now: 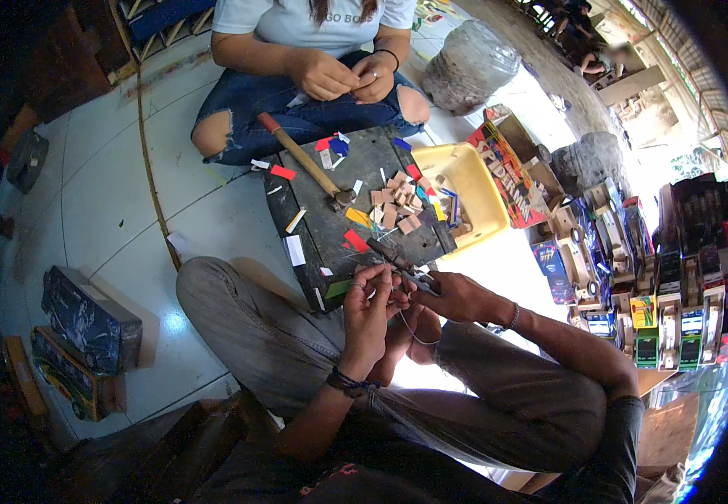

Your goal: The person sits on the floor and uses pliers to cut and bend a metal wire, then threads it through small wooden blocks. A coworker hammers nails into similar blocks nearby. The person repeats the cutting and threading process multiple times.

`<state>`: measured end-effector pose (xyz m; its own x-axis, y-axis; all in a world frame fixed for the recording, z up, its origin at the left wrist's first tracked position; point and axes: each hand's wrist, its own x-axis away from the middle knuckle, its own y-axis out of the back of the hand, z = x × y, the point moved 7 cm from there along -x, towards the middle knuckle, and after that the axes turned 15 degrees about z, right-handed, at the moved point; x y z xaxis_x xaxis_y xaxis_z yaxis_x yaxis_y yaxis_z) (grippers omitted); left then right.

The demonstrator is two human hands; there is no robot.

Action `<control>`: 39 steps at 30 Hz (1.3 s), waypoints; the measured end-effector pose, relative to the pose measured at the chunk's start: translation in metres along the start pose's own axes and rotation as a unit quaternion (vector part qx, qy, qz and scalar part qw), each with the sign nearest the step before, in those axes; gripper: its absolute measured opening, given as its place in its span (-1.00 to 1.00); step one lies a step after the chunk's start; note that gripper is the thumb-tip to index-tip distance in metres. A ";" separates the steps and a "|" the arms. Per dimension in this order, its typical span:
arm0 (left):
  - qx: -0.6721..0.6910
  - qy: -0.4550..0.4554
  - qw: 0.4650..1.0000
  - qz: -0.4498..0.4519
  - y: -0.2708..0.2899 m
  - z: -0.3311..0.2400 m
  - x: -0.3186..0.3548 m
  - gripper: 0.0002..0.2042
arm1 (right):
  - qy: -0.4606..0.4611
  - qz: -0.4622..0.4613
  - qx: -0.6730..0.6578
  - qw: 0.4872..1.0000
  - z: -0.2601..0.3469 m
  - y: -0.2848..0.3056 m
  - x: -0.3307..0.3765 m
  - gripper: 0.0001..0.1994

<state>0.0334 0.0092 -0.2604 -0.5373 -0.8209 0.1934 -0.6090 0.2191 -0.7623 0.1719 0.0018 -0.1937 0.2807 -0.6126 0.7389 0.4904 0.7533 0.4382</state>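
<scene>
My left hand [365, 315] is closed in a pinch on a thin wire [421, 340], which loops down below my fingers. Close beside it, my right hand [462, 297] grips a dark metal tool [420, 274] that looks like pliers; its jaws are partly hidden by my fingers. Both hands meet over my lap at the near edge of a low black board [313, 214]. On the board lie a hammer [305, 158] with a wooden handle, a pile of small wooden blocks [396, 198], red card pieces [354, 239] and a white strip [296, 249]. Thin wires lie near my fingertips.
Across the board sits a person [318, 76] with both hands together. A yellow bin [486, 193] stands at the board's right, beside a red box [507, 172]. Several wooden toy vehicles [645, 277] are stacked at far right. Dark boxes [91, 319] stand on the left floor.
</scene>
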 end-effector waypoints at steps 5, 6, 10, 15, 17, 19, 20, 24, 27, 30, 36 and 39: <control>-0.006 0.001 1.000 -0.005 0.001 0.001 0.001 -0.74 | -0.021 -0.010 -0.011 1.000 -0.003 -0.001 -0.004 -0.60; -0.007 0.003 1.000 -0.008 0.002 0.002 0.001 -0.75 | -0.021 -0.019 0.001 1.000 -0.004 0.000 -0.005 -0.60; -0.008 0.006 1.000 -0.010 0.001 0.002 0.001 -0.75 | -0.039 -0.033 0.033 0.998 -0.010 0.000 -0.011 -0.59; -0.007 0.027 1.000 -0.015 0.001 0.007 0.001 -0.76 | -0.014 -0.076 0.078 0.994 -0.012 0.002 -0.017 -0.61; 0.015 0.023 1.000 -0.003 0.000 0.009 0.000 -0.75 | 0.011 -0.110 0.087 0.990 -0.009 0.006 -0.015 -0.62; 0.031 0.017 0.999 0.005 -0.001 0.011 0.000 -0.74 | -0.012 -0.122 0.128 0.984 -0.009 0.010 -0.015 -0.65; 0.034 0.011 0.999 0.008 -0.001 0.010 -0.001 -0.74 | -0.025 -0.131 0.145 0.980 -0.008 0.013 -0.014 -0.65; 0.060 0.017 0.998 -0.006 -0.001 0.010 0.001 -0.75 | 0.051 -0.240 0.244 0.938 0.016 0.025 0.002 -0.67; 0.086 0.034 0.995 -0.029 -0.004 0.013 0.004 -0.76 | 0.008 -0.178 0.198 0.964 0.012 0.025 -0.002 -0.62; 0.074 -0.001 0.997 0.004 -0.014 0.010 0.006 -0.75 | 0.034 -0.112 0.101 0.988 0.015 0.026 -0.007 -0.58; -0.020 -0.020 1.000 0.002 -0.015 0.013 0.006 -0.76 | 0.012 0.030 0.002 0.999 0.021 0.034 -0.003 -0.55; -0.053 -0.027 0.998 -0.009 -0.017 0.013 0.011 -0.78 | -0.028 0.085 -0.034 0.995 0.021 0.029 -0.002 -0.50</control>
<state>0.0453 -0.0100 -0.2534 -0.4950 -0.8518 0.1717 -0.6785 0.2555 -0.6887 0.1688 0.0295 -0.1716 0.3179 -0.4622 0.8278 0.4955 0.8254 0.2705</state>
